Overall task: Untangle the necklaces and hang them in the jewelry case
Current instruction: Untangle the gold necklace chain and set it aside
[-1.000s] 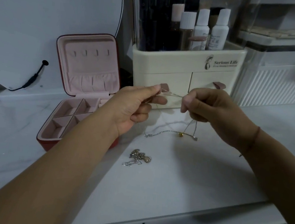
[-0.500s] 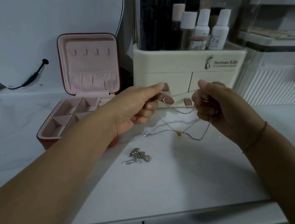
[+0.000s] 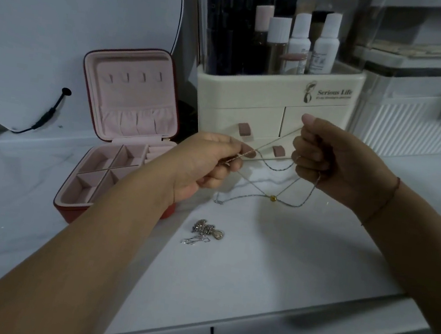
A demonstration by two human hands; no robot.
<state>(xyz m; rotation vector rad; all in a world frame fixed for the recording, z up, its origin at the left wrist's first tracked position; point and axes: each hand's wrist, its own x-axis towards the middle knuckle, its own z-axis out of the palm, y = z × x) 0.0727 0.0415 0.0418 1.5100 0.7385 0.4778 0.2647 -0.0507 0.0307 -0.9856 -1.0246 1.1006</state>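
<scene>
Just right of the open jewelry case, pinches tangled necklaces in curled left hand, holds crossed chains stretched to gripping right hand, gold bead low between hands, silver heap on table below them.

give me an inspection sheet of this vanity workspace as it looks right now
surface: white marble-look tabletop, dimly lit.
job's things: thin silver and gold chains, crossed, stretched between both hands, one end trailing on the tabletop; tangled silver necklace clump lying loose; red square jewelry case open, pink lining, lid hooks bare.
clutter: cream plastic cosmetics organiser holding bottles.
grippers: left hand pinches the chains; right hand grips them.
cables: black cable plugged into the round white panel.
surroundings: white ribbed storage box at right.
</scene>
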